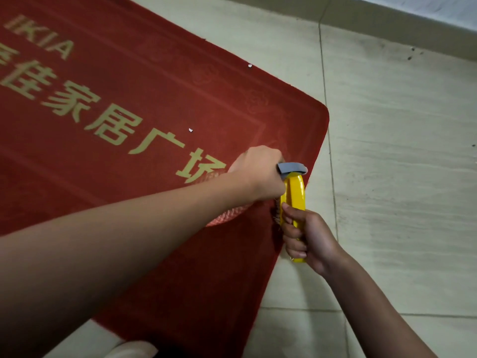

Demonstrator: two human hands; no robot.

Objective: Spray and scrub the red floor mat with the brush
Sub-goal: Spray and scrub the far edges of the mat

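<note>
1. The head view looks from the person's head steeply down onto the floor (400,177).
2. It faces forward and down; the red floor mat (129,112) lies skewed across left and centre, the wall base (387,24) crossing the top right corner.
3. It is near: both forearms (129,254) enter from the bottom edge; left hand (258,174) and right hand (309,239) sit just right of centre.
4. The wide lens seems to bow the tile joints (325,99) slightly.

Red short-pile fabric floor mat (160,81): matt, fuzzy, with dull gold lettering and a faint embossed border. Long yellow plastic brush (295,192): smooth, glossy (bright sheen along its back), coarse brownish bristles at its edge. Small grey plastic-looking part (293,168): matt. Pale floor tiles (400,177): smooth, streaky, low sheen.
</note>
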